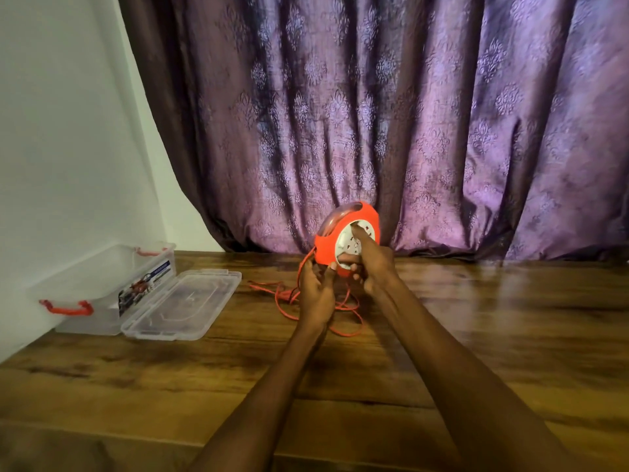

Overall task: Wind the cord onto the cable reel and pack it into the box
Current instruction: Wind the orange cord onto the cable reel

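An orange cable reel (367, 216) with a white socket face is held upright above the wooden table, in front of the curtain. My left hand (318, 291) grips its lower left edge, thumb on the rim. Over the white face lies my right hand (372, 264), one finger pressed into the centre disc. The thin orange cord (343, 316) leaves the reel's left side and lies in loose loops on the table beneath both hands. A clear plastic box (102, 291) with red latches stands open at the left by the wall.
The box's clear lid (183, 304) lies flat on the wooden table (476, 335) just right of the box. A purple patterned curtain (408, 114) hangs behind the table. A white wall (61, 131) borders the left side.
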{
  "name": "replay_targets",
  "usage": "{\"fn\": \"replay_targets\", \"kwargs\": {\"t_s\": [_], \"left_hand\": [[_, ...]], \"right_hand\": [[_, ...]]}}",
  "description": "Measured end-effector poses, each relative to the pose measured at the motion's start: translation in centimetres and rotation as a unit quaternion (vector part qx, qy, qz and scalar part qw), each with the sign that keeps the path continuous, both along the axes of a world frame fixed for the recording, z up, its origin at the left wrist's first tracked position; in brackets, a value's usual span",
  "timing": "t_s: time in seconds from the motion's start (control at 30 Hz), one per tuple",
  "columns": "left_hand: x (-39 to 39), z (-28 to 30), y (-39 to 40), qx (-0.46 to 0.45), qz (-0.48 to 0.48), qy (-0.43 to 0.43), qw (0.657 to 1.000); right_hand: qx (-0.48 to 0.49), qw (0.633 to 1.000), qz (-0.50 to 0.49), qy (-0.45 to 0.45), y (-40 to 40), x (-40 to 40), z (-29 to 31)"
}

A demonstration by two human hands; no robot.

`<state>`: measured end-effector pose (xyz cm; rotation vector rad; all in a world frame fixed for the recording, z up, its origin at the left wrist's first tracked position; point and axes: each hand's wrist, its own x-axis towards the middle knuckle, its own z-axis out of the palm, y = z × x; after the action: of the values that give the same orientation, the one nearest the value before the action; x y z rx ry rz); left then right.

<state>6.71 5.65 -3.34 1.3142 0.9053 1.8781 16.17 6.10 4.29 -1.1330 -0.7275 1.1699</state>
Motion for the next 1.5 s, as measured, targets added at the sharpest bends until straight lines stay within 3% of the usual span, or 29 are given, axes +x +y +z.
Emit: {"fn": "replay_targets", "kwargs": {"t_s": [0.1,0.17,0.2,0.23,0.3,0.4,0.5,0.67,0.73,0.77,0.8,0.83,0.9,1.0,1.07,1.1,1.17,1.27,1.43,1.5], "left_hand": [[-0.5,0.0,0.1,-0.002,0.012,-0.007,1.000],[-1.1,0.3,0.4,-0.023,0.014,-0.051,0.998],[-1.5,0.5,0.5,-0.032,0.011,-0.075,0.997],[-1.8,0.7,0.7,-0.042,0.012,-0.095,0.995],[-2.4,0.8,1.0,-0.063,0.010,-0.117,0.991],[-3.3,1.2,1.3,-0.087,-0.016,-0.141,0.986],[-4.0,1.2,1.3,-0.109,-0.037,-0.145,0.983],[-3.7,1.0,0.8,-0.092,-0.048,-0.077,0.992],[-3.2,1.0,0.7,-0.085,-0.054,-0.053,0.994],[-3.0,1.0,0.6,-0.078,-0.055,-0.044,0.994],[-2.7,1.0,0.5,-0.067,-0.055,-0.037,0.996],[-2.4,0.9,0.4,-0.054,-0.051,-0.031,0.997],[-1.7,0.8,0.0,-0.035,-0.028,-0.016,0.999],[-0.8,0.2,-0.2,-0.018,-0.004,0.014,1.000],[-0.5,-0.3,-0.2,-0.006,0.004,0.045,0.999],[-0.5,-0.5,-0.1,-0.002,0.014,0.064,0.998],[-0.6,-0.9,0.1,0.004,0.038,0.088,0.995],[-0.6,-1.0,0.1,-0.005,0.038,0.069,0.997],[-1.1,-1.0,0.7,-0.038,0.009,0.015,0.999],[-1.6,-0.9,1.0,-0.056,-0.005,-0.021,0.998]], "right_hand": [[0.030,0.999,-0.013,-0.002,0.2,-0.4,-1.6],[0.064,0.992,-0.006,-0.106,0.4,0.0,-2.1],[0.085,0.975,-0.013,-0.204,0.6,0.3,-2.2],[0.101,0.937,-0.042,-0.332,0.7,0.8,-2.2],[0.184,0.809,-0.110,-0.547,0.8,1.8,-2.1],[0.347,0.611,-0.026,-0.710,1.3,3.2,-1.0],[0.400,0.431,0.050,-0.807,1.5,4.3,0.2],[0.360,0.259,0.035,-0.895,1.3,4.8,0.7],[0.348,0.218,0.015,-0.912,1.3,4.7,0.7],[0.334,0.229,0.007,-0.914,1.2,4.6,0.6],[0.311,0.270,-0.003,-0.911,1.2,4.3,0.6],[0.281,0.335,-0.018,-0.899,1.2,4.0,0.4],[0.223,0.503,-0.070,-0.832,1.0,3.2,-0.1],[0.094,0.755,-0.086,-0.643,0.5,1.5,-0.8],[0.047,0.899,-0.030,-0.434,0.2,0.5,-1.0],[0.040,0.953,-0.007,-0.300,0.2,0.1,-1.2],[-0.004,0.997,0.020,-0.077,0.1,-0.1,-1.6],[-0.043,0.998,0.047,0.023,0.3,-0.1,-2.1],[0.003,0.995,0.036,-0.096,-0.1,0.8,-2.2],[0.032,0.979,0.020,-0.201,-0.2,1.8,-2.1]]}}
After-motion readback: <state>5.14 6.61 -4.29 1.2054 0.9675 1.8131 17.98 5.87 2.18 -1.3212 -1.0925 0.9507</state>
